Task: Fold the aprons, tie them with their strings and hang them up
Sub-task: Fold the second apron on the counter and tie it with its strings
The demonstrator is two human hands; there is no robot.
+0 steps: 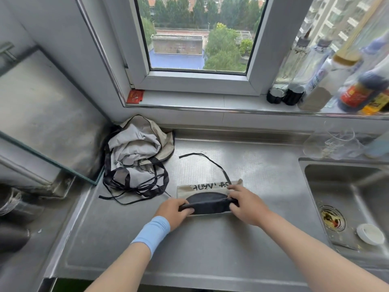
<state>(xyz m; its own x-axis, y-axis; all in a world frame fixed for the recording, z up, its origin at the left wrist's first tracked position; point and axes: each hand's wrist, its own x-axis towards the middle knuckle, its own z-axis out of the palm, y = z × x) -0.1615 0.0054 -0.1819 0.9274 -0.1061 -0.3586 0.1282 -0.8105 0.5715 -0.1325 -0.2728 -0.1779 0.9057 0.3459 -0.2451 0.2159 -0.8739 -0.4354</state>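
2 bare forearms; light-blue wristband [152,232] (wide, plain) behind left hand [175,211].

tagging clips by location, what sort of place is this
Probably a home kitchen: a stainless steel counter with a built-in sink on the right, and sauce bottles along the window sill. The left hand and right hand grip a folded apron on the counter.

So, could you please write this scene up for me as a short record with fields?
surface: steel counter, with a sink at its right
in work: folded apron, beige with a dark panel, flat on the counter
left hand: grips the apron's left end
right hand: grips its right end
black string: lies loose toward the window, not tied
waiting: crumpled heap of apron cloth, back left corner, strings tangled
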